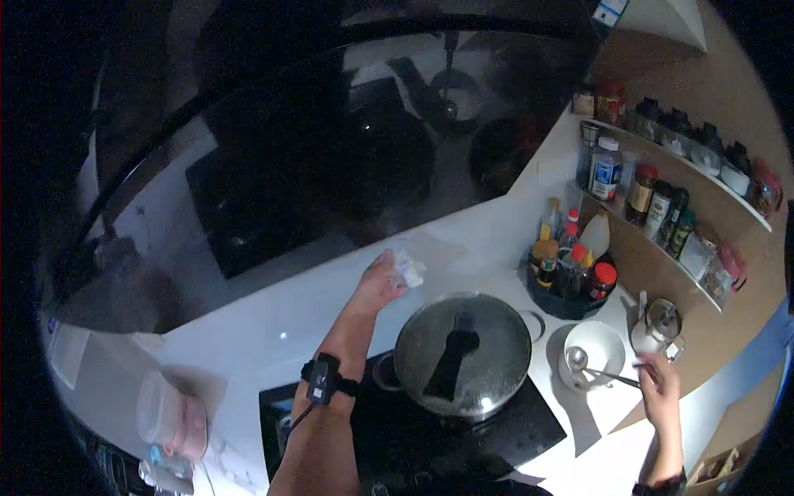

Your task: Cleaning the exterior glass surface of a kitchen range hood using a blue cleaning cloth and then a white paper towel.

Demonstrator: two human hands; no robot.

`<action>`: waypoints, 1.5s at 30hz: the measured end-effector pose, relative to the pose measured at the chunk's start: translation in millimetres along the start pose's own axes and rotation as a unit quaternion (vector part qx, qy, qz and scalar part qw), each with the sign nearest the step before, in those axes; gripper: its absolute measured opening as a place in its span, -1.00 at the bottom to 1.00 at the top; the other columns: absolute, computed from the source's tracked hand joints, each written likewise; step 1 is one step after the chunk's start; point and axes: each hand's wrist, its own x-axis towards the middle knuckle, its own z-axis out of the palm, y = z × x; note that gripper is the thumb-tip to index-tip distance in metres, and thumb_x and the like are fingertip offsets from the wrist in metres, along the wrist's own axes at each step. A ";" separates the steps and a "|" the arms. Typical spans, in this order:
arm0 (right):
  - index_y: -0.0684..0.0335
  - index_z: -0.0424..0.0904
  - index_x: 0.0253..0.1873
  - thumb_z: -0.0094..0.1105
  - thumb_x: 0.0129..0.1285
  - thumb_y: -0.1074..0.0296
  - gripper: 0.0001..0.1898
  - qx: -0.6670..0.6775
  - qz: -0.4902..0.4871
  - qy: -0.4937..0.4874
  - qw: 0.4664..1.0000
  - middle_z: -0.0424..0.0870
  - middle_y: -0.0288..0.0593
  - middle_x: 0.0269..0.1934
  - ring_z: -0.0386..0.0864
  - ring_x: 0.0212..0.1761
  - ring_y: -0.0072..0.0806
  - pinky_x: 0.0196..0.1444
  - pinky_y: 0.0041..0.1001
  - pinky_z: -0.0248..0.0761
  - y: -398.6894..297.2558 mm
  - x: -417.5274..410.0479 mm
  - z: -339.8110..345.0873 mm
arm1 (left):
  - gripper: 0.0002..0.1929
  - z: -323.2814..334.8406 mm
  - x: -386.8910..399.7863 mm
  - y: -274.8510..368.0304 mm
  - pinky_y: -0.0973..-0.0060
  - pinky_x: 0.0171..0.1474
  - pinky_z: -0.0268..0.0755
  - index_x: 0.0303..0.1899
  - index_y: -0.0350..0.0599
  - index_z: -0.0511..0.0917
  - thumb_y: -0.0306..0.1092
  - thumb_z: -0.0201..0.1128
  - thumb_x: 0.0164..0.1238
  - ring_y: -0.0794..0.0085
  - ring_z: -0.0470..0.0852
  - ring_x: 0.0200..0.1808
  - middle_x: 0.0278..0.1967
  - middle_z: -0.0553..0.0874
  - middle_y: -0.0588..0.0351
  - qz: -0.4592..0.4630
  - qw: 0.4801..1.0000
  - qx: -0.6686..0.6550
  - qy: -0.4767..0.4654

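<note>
My left hand [381, 277] is stretched out beyond the pot, gripping a crumpled white tissue or cloth [409, 270] close to the white backsplash. To the right, the fingers of my right hand [660, 384] close on the handle of a metal spoon [610, 374]. The spoon's rounded end lies over a white bowl [603, 342], and whether it touches the inside is hard to tell. Between my two hands stands a wide metal pot with a lid [496, 347] on a black cooktop [384, 446]. A dark shape on the lid may be its knob and a shadow.
Behind the bowl, a dark round tray [552, 305] carries several sauce bottles. A glass jar [659, 328] stands beside the bowl. Two wall shelves [651, 235] hold spice jars. A glossy dark range hood [298, 173] slopes above my left arm. Plastic containers [170, 412] sit at left.
</note>
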 end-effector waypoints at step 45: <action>0.46 0.40 -0.03 -0.06 0.22 0.37 -0.70 -0.089 -0.028 0.026 0.995 0.52 0.01 -0.15 0.50 -0.16 -0.35 -0.11 -0.48 0.39 -141.9 -88.1 37.6 | -0.76 -358.3 -287.2 129.9 0.25 -0.12 0.36 -0.17 -0.17 0.37 -0.30 -0.05 0.16 0.29 0.48 -0.21 -0.26 0.52 0.06 0.500 0.725 -0.369 0.296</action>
